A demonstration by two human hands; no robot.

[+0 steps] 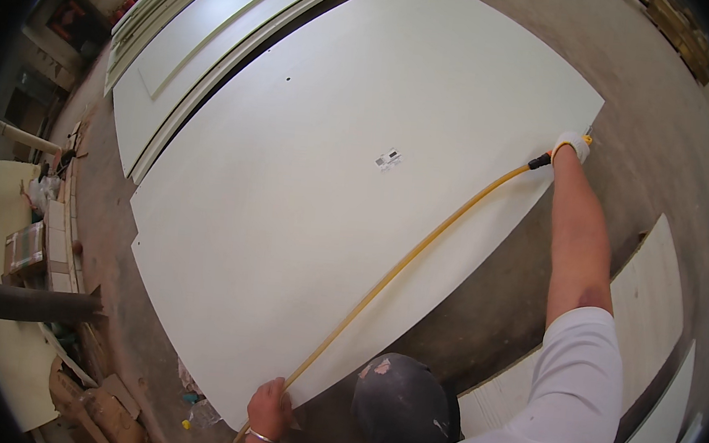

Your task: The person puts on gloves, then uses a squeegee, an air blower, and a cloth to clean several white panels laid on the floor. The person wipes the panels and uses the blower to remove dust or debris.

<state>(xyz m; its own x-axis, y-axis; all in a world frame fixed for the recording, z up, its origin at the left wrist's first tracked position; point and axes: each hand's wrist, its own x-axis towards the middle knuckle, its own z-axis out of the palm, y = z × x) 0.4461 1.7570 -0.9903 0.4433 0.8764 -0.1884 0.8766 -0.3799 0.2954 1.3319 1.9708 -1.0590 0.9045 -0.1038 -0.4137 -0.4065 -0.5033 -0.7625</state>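
Note:
A large white board [307,184] lies flat before me, with a small printed label [389,159] near its middle. A yellow air hose [396,272] runs across it from lower left to upper right. My left hand [269,411], bare and with a bracelet at the wrist, is closed round the hose by the board's near edge. My right hand [572,149], in a white glove, reaches to the board's right edge. It is closed on the tool at the hose's end, behind a black and orange connector [539,160]. Most of this tool is hidden; a yellow bit shows past the glove.
More white boards [227,33] are stacked beyond a dark gap at the upper left. Pale panels [652,290] lie on the concrete floor [647,154] at right. A dark pipe [35,303], a cardboard box [26,249] and scraps are at left. My dark-clothed knee [401,407] is close to the near edge.

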